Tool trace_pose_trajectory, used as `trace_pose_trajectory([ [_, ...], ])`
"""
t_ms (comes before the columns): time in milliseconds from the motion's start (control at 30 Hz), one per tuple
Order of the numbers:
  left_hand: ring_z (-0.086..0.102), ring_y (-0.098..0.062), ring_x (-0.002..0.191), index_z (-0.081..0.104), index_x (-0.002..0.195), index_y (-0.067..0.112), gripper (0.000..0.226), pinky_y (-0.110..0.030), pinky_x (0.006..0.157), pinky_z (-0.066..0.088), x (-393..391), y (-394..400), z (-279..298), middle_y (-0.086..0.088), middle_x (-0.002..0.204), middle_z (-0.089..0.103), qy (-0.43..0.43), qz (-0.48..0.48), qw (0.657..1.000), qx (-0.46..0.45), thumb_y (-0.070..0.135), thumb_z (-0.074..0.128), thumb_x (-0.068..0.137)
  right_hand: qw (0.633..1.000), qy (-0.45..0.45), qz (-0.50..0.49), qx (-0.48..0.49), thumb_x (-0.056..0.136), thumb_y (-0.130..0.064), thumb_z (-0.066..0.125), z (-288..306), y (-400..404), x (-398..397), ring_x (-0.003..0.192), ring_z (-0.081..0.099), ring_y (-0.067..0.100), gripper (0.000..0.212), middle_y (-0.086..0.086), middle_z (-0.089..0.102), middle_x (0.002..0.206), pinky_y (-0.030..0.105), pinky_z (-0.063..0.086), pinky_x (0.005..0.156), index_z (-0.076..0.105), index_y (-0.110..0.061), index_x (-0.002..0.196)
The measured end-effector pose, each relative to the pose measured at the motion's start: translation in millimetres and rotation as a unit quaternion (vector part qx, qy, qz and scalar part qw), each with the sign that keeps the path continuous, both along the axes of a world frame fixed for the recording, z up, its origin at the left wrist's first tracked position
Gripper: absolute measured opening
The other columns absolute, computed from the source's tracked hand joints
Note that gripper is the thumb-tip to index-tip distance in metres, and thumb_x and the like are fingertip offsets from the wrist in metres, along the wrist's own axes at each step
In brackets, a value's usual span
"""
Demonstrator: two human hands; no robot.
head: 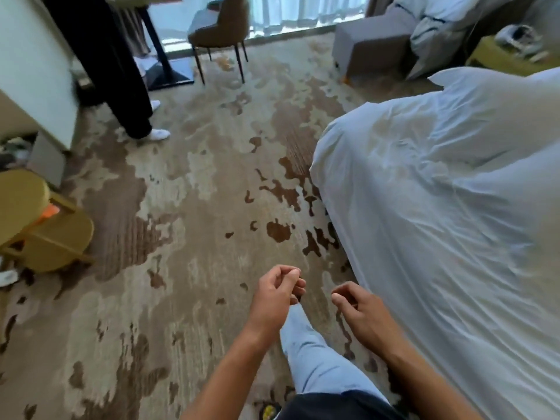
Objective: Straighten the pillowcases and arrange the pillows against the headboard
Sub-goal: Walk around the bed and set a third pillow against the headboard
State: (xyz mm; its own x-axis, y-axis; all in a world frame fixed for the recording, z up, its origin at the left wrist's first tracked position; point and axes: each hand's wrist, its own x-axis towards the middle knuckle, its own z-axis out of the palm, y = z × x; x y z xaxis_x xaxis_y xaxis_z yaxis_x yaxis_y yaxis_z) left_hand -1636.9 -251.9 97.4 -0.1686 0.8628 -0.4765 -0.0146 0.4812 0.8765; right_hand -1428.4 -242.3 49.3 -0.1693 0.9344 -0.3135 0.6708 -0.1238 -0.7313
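Left hand [277, 294] loosely curled, empty, right hand [360, 310] half-curled, empty, both over patterned carpet [181, 207], white-sheeted bed [439, 207] right, brown chair [221, 28] far.

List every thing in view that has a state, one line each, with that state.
left hand: empty, fingers loosely curled, over the carpet
right hand: empty, fingers loosely curled, beside the bed
white bed cover: wrinkled, draped over the bed edge
pillow: lying on the bed, corner pointing left
brown chair: upright, unoccupied
grey ottoman: upright, bedding piled beside it
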Motion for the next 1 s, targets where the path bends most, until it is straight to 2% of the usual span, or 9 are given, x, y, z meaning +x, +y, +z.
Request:
trace_pose_trajectory([
  [100, 0.075, -0.024, 0.087, 0.072, 0.099, 0.017, 0.019, -0.032, 0.075, 0.059, -26.5, 85.0, -6.0, -0.006, 0.09, 0.077, 0.017, -0.011, 1.0, 0.0, 0.026, 0.056, 0.104, 1.0, 0.018, -0.01, -0.014, 0.102, -0.036, 0.063, -15.9, 80.1, -25.3, 0.087, 0.065, -0.006, 0.009, -0.02, 0.071, 0.085, 0.007, 0.047, 0.066, 0.068, -0.037, 0.094],
  [200, 0.075, -0.024, 0.088, 0.072, 0.098, 0.02, 0.019, -0.032, 0.075, 0.06, -58.1, 159.8, -6.1, -0.004, 0.091, 0.077, 0.038, -0.004, 0.999, -0.009, 0.027, 0.055, 0.104, 0.999, 0.036, 0.006, -0.024, 0.103, -0.036, 0.062, -18.1, 168.7, -54.2, 0.089, 0.063, -0.01, 0.009, -0.02, 0.071, 0.089, 0.005, 0.046, 0.07, 0.069, -0.034, 0.098],
  [300, 0.075, -0.023, 0.088, 0.073, 0.094, 0.026, 0.02, -0.036, 0.077, 0.06, -89.8, 229.3, -7.6, -0.003, 0.09, 0.077, 0.051, 0.015, 0.998, -0.022, 0.03, 0.056, 0.103, 0.998, 0.051, 0.022, -0.022, 0.103, -0.039, 0.061, -11.9, 263.7, -84.9, 0.089, 0.063, -0.009, 0.01, -0.018, 0.07, 0.088, 0.012, 0.046, 0.066, 0.068, -0.035, 0.098],
  [367, 0.075, -0.025, 0.088, 0.075, 0.09, 0.029, 0.023, -0.04, 0.078, 0.059, -108.5, 270.4, -8.6, -0.005, 0.089, 0.077, 0.055, 0.032, 0.997, -0.034, 0.027, 0.056, 0.104, 0.998, 0.054, 0.029, -0.013, 0.102, -0.04, 0.061, -4.6, 325.3, -102.0, 0.086, 0.063, -0.01, 0.01, -0.019, 0.069, 0.085, 0.01, 0.042, 0.064, 0.068, -0.036, 0.096],
  [500, 0.075, -0.032, 0.088, 0.075, 0.094, 0.018, 0.021, -0.048, 0.08, 0.06, -140.0, 353.7, -17.4, -0.01, 0.087, 0.077, 0.045, 0.055, 0.995, -0.067, 0.021, 0.057, 0.104, 0.997, 0.075, 0.02, -0.011, 0.103, -0.039, 0.061, 5.5, 440.2, -124.4, 0.083, 0.067, -0.009, 0.012, -0.019, 0.071, 0.085, 0.006, 0.048, 0.062, 0.07, -0.032, 0.098],
  [600, 0.075, -0.027, 0.084, 0.073, 0.097, 0.013, 0.02, -0.037, 0.074, 0.058, -155.8, 435.6, -29.2, -0.011, 0.088, 0.077, 0.047, 0.04, 0.995, -0.079, 0.02, 0.056, 0.104, 0.998, 0.068, 0.002, 0.0, 0.102, -0.041, 0.06, 4.2, 521.5, -135.3, 0.085, 0.067, -0.002, 0.014, -0.017, 0.072, 0.088, 0.014, 0.051, 0.067, 0.071, -0.032, 0.098],
  [733, 0.075, -0.024, 0.085, 0.074, 0.097, 0.017, 0.02, -0.029, 0.068, 0.058, -163.7, 569.7, -39.2, -0.007, 0.088, 0.078, 0.045, -0.014, 0.996, -0.077, 0.023, 0.056, 0.104, 0.997, 0.06, -0.045, 0.004, 0.102, -0.039, 0.062, -2.3, 616.1, -138.4, 0.088, 0.067, -0.002, 0.011, -0.019, 0.072, 0.089, 0.012, 0.049, 0.072, 0.071, -0.033, 0.099],
  [900, 0.074, -0.025, 0.086, 0.074, 0.098, 0.02, 0.019, -0.04, 0.077, 0.061, -144.9, 750.0, -26.0, -0.006, 0.088, 0.077, 0.032, -0.115, 0.991, -0.06, 0.025, 0.057, 0.104, 0.988, 0.033, -0.142, -0.056, 0.102, -0.042, 0.062, 2.8, 716.0, -123.0, 0.089, 0.066, -0.005, 0.01, -0.022, 0.072, 0.095, 0.011, 0.046, 0.073, 0.071, -0.037, 0.102],
  [1000, 0.075, -0.024, 0.086, 0.074, 0.098, 0.021, 0.017, -0.037, 0.077, 0.061, -111.7, 849.8, -13.9, -0.003, 0.087, 0.078, 0.01, -0.197, 0.979, -0.052, 0.027, 0.058, 0.103, 0.971, 0.017, -0.23, -0.064, 0.102, -0.044, 0.061, 6.1, 769.1, -103.4, 0.085, 0.066, -0.005, 0.012, -0.022, 0.072, 0.089, 0.013, 0.048, 0.072, 0.068, -0.042, 0.092],
])
